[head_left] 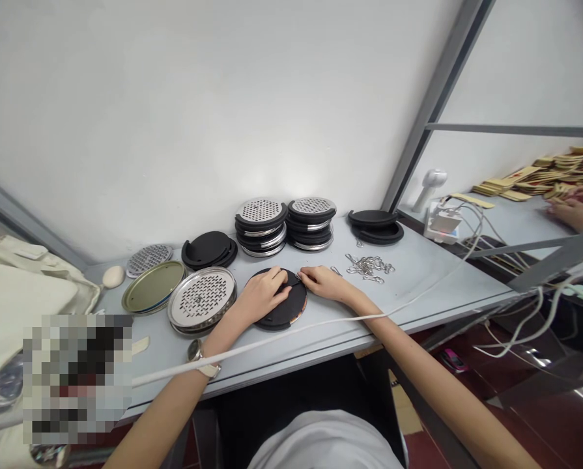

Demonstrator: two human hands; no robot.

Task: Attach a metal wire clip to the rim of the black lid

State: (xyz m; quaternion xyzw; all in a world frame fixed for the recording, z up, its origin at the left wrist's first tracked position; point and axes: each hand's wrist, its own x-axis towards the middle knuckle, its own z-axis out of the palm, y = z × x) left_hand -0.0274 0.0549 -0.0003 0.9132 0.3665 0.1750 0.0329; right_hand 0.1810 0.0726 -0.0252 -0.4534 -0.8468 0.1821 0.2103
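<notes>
A round black disc [279, 317] is lying on the grey counter [432, 264] under the person's two hands, and serving as the clock's centre. The left hand [268, 292] is resting on its top, fingers loosely spread and clasping nothing visible. The right hand [321, 283] is touching the rim at two o'clock with its fingertips drawn together; whether it is gripping a small piece there, I cannot tell. A perforated metal disc [203, 299] is sitting just beside at nine o'clock, with an olive lid [152, 288] lying past it. Black discs [207, 249] are lying at ten o'clock. Two stacks of black-rimmed perforated discs [260, 212] are standing near twelve and one. Metal clips [369, 266] are lying heaped between two and three, with black dishes [376, 228] resting at two.
</notes>
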